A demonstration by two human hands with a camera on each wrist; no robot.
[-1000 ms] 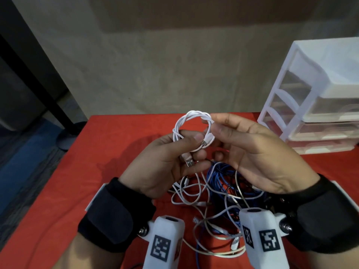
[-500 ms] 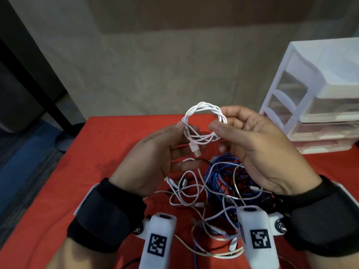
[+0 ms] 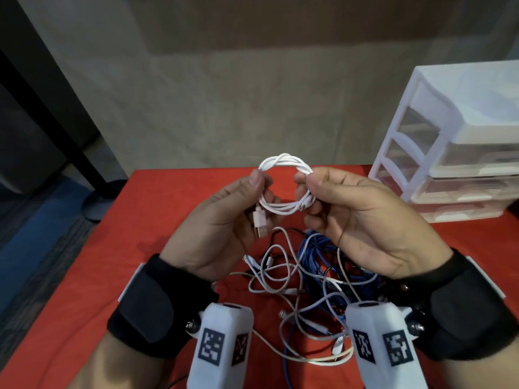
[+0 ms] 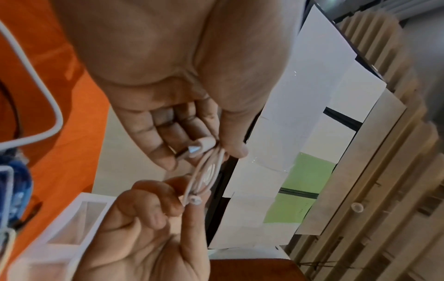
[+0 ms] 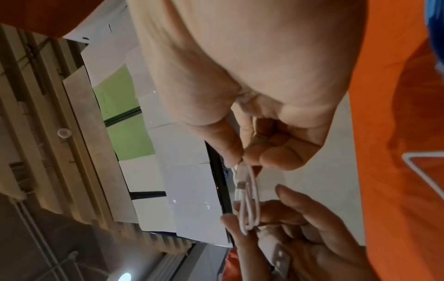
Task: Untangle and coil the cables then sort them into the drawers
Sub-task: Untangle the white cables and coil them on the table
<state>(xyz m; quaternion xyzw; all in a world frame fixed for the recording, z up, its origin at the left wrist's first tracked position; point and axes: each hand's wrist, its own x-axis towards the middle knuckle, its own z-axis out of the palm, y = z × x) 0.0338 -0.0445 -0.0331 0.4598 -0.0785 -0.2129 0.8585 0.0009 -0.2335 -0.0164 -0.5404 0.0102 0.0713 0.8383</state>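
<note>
A small coiled white cable (image 3: 283, 164) is held upright above the red table between both hands. My left hand (image 3: 257, 182) pinches the coil's left side with thumb and fingers; its USB plug (image 3: 259, 226) hangs below. My right hand (image 3: 307, 182) pinches the coil's right side. The left wrist view shows the same coiled white cable (image 4: 206, 175) edge-on between both hands, as does the right wrist view with the coil (image 5: 247, 199). Below the hands lies a tangle of white cables (image 3: 280, 276) and a blue cable (image 3: 317, 256).
A white drawer unit (image 3: 460, 141) with clear drawers stands at the table's right rear. The red tablecloth (image 3: 157, 220) reaches left to the table edge, with dark floor beyond. A beige wall rises behind the table.
Both hands lifted the white coil slightly and spread to its two sides. The right hand shifted from the coil's top to its right side; the USB plug now hangs free.
</note>
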